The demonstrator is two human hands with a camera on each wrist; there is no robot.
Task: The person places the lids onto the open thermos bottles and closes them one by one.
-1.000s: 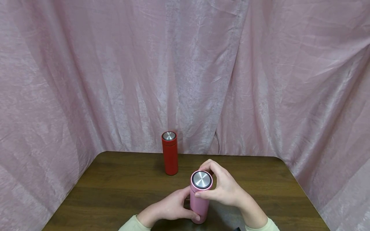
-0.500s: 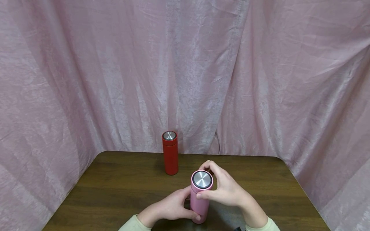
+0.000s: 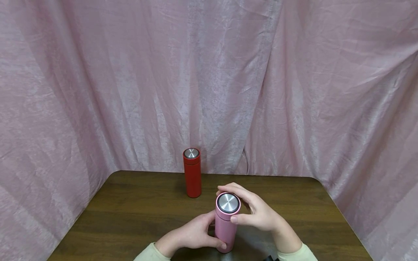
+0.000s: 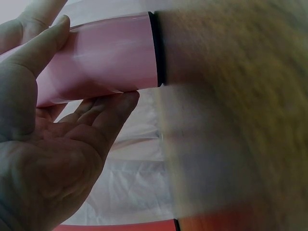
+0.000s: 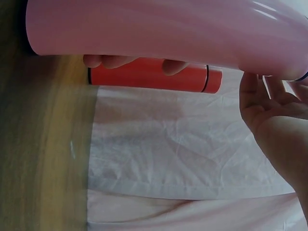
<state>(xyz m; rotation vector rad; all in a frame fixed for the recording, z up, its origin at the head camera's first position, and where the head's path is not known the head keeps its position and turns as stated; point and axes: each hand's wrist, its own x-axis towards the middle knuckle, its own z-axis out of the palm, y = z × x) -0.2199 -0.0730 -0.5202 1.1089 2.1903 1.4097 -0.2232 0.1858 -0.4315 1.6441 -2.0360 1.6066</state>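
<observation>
A pink thermos bottle (image 3: pixel 225 232) stands upright near the front of the table, its lid (image 3: pixel 228 203) topped with a brushed silver disc. Low on its body, my left hand (image 3: pixel 199 232) grips it, thumb in front and fingers round the far side. My right hand (image 3: pixel 258 210) holds the lid, with the thumb on the near side and the fingers curving behind. In the left wrist view the pink bottle (image 4: pixel 106 53) shows its dark base ring on the table. Farther back stands a red thermos bottle (image 3: pixel 193 177) of like shape, apart from both hands.
The dark wood table (image 3: pixel 137 203) has rounded far corners. Pink velvety curtains (image 3: pixel 209 87) hang behind it and along both sides. A small black object (image 3: pixel 270 258) shows at the bottom edge beside the right sleeve.
My right hand has shifted round the lid: its thumb has slid to the right and its fingers reach farther left behind it. The left hand and both bottles stay in place.
</observation>
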